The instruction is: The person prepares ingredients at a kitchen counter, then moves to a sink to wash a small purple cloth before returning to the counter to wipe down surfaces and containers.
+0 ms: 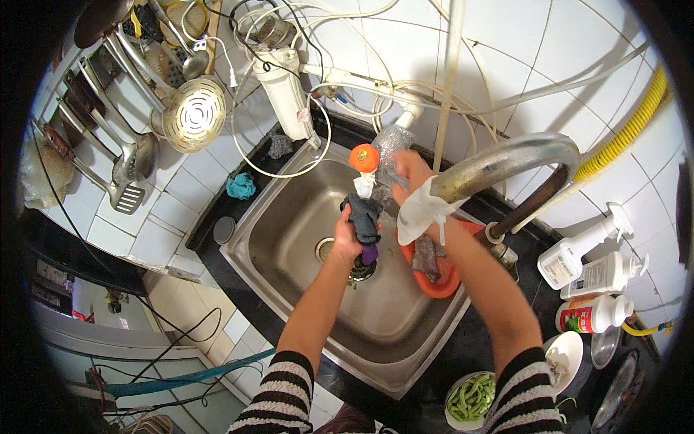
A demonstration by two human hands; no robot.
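Observation:
Over the sink basin, my left hand (347, 238) is closed around a dark grey cloth bundle (365, 217), with a purple piece (369, 253) showing below it. An orange knob or cap (364, 157) on a white wrapped stem (365, 184) rises just beyond the bundle; I cannot tell how they join. My right hand (412, 172) is blurred behind the tap, close to crumpled clear bubble wrap (394, 142); its grip is unclear. White plastic (423, 211) hangs from the tap mouth across that arm. Below sits an orange basin (442, 285) holding a grey-brown cloth (427, 256).
The curved metal tap (509, 152) arches over the stainless steel sink (303, 217). A white filter housing (283, 92) and hoses line the tiled wall. Bottles (593, 314), a white bowl (569, 358) and a bowl of green beans (470, 399) stand right. Utensils (130, 163) hang left.

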